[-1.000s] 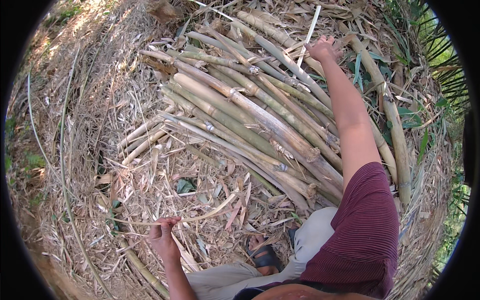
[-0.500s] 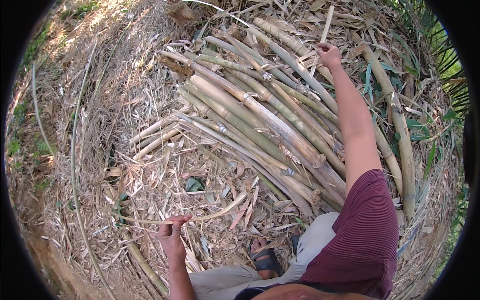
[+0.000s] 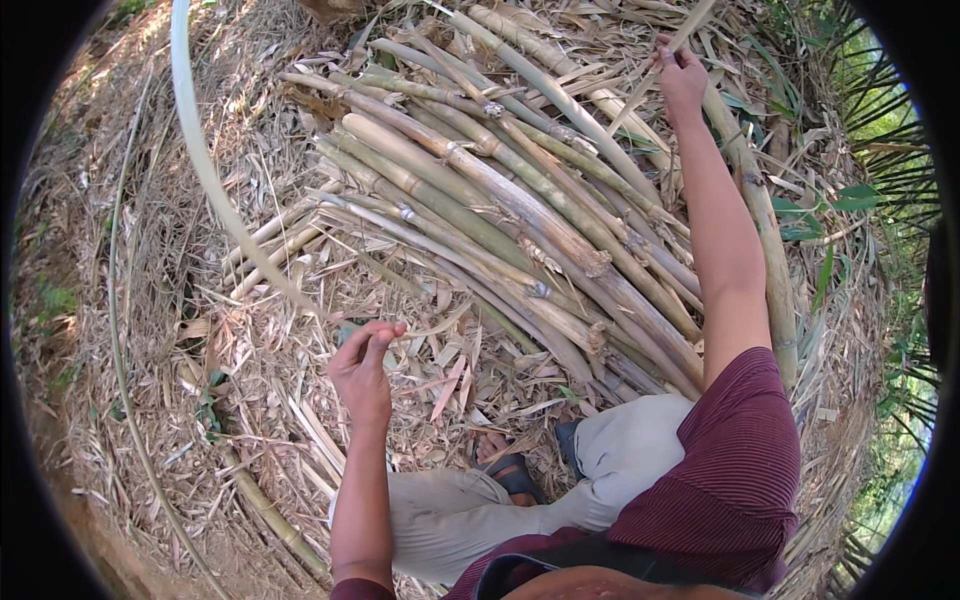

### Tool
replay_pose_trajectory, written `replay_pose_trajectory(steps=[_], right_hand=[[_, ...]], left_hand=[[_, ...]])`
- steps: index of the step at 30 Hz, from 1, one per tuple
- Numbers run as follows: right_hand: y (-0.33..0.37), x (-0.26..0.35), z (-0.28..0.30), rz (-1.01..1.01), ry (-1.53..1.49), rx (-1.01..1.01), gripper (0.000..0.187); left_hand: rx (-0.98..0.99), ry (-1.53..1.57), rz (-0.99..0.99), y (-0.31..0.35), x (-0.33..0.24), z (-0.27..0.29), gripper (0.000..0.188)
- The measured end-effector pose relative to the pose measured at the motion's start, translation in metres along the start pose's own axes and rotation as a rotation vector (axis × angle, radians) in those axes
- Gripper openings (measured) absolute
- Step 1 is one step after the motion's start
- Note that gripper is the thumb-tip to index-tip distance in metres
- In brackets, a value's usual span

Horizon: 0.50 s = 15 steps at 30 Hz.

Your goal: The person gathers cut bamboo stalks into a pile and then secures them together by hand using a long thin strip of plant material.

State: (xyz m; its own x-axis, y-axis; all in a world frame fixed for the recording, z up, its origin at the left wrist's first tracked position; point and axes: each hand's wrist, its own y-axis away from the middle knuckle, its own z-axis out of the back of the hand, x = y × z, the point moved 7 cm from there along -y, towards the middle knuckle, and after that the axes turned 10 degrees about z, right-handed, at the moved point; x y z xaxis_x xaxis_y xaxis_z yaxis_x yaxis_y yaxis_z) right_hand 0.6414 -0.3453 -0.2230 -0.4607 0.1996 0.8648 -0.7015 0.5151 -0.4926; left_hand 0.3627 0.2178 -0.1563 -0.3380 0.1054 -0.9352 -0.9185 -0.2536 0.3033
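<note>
A long, thin bamboo strip [image 3: 205, 160] is pinched between the thumb and fingers of my left hand [image 3: 362, 378], which is closed. The strip bows upward in a wide curve to the far left, and its short end sticks out to the right of my fingers. My right hand [image 3: 682, 85] is stretched out at the far right, closed on another pale bamboo strip [image 3: 697, 18]. That one slants past both sides of the fingers. Between my hands lies a heap of cut bamboo poles [image 3: 520, 210], green and tan, stacked roughly side by side on the ground.
Dry leaves and shavings [image 3: 280, 360] cover the ground. One thick bamboo pole [image 3: 745, 160] lies along the right side, and another pole [image 3: 270, 510] at the lower left. A long thin stalk [image 3: 122, 370] curves down the left. My sandalled foot [image 3: 510, 470] stands near the heap.
My left hand has risen slightly, and its strip now arcs high toward the far left instead of lying level. My right hand has shifted a little with its strip; the view has moved somewhat.
</note>
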Motion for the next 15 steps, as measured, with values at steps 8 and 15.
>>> replay_pose_trajectory(steps=[8, 15], right_hand=[[0.052, 0.167, -0.066, 0.152, 0.046, 0.193, 0.019], [0.083, 0.241, -0.065, 0.201, 0.002, 0.203, 0.020]], left_hand=[[0.256, -0.063, -0.004, -0.043, -0.029, -0.099, 0.016], [0.394, -0.034, -0.010, -0.053, -0.009, -0.137, 0.018]])
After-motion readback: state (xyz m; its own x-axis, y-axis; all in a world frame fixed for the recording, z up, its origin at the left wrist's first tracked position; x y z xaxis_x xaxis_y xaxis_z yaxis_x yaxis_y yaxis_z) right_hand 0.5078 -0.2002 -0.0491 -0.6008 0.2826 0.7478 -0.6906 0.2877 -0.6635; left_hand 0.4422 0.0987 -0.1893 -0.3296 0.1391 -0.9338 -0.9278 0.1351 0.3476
